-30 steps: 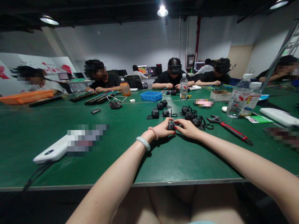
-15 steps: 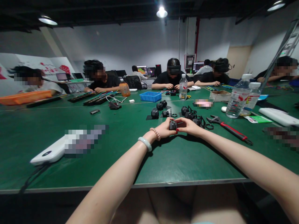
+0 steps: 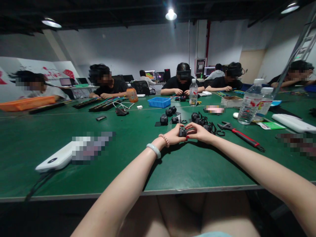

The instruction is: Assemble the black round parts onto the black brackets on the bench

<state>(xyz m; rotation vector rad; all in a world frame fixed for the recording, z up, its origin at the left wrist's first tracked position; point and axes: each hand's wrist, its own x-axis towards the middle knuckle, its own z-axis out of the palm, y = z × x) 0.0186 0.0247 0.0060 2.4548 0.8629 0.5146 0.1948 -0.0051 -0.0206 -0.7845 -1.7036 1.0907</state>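
With your left hand you are pinching a small black part between thumb and fingers, over the near side of the green bench. Your right hand is curving its fingers by the part's right side; whether they are pinching it too, I cannot tell. More black assemblies are lying just beyond, and a red-handled wrench is resting to the right.

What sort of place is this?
Probably a workshop: a big green table holds black parts and an adjustable wrench, people sit working across it, and computer monitors stand behind.
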